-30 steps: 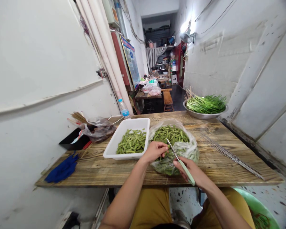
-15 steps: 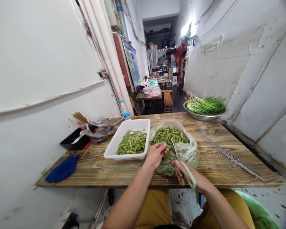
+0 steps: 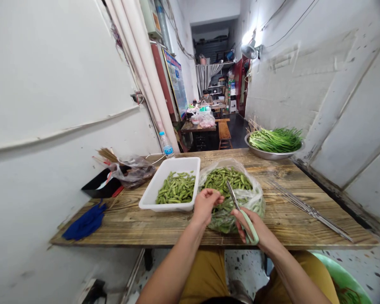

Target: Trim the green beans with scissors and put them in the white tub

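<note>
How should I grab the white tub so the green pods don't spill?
Hold the white tub by its rim, probably one hand at the near edge, one at the far, coming from the left: the plastic bag crowds its right side. It sits flat with an open top, so keep it level.

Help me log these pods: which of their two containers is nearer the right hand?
The clear plastic bag, close by the right hand; the white tray stands farther off, on the bag's left.
</note>
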The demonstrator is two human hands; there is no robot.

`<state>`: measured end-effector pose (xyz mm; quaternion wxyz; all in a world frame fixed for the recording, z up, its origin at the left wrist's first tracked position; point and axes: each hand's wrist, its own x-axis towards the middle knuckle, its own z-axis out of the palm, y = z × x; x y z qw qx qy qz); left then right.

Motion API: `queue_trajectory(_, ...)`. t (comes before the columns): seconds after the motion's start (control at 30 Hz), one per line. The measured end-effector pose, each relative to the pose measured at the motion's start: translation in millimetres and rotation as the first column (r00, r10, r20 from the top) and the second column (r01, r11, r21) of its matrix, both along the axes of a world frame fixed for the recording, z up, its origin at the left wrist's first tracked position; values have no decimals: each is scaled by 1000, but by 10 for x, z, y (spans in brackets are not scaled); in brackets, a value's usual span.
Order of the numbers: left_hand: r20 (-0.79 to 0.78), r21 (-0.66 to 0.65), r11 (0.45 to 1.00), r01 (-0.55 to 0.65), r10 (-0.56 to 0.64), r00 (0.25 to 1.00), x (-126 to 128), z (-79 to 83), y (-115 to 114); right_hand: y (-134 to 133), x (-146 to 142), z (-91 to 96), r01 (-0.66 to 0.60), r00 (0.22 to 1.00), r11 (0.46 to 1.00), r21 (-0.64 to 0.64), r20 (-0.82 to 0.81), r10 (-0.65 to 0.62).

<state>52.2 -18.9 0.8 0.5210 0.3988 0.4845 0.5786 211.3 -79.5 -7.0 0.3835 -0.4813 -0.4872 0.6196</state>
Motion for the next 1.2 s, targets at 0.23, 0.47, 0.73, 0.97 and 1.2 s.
queue_trajectory(0.23, -790, 515, 832, -207, 554, 263, -542, 213, 185, -5, 73, -7, -2, 995, 999, -51, -101, -3)
queue_trajectory(0.47, -987, 150, 968, 201, 133, 96, -117, -124, 347, -34, 70, 19, -8, 996, 993, -117, -87, -2)
queue_trajectory(0.73, -906, 192, 958, 211, 91, 414, -104, -212, 364, -35, 111, -64, -26, 995, 993, -119, -101, 14)
queue_trajectory(0.97, -327, 128, 981, 145, -97, 940, -46, -131, 303, -27, 44, -24, -66, 997, 995, -77, 33, 68)
queue_trajectory(1.2, -172, 26, 974, 225, -217, 961, 43, -99, 175, -49, 18, 122, -68, 987, 998, -14, 142, 69)
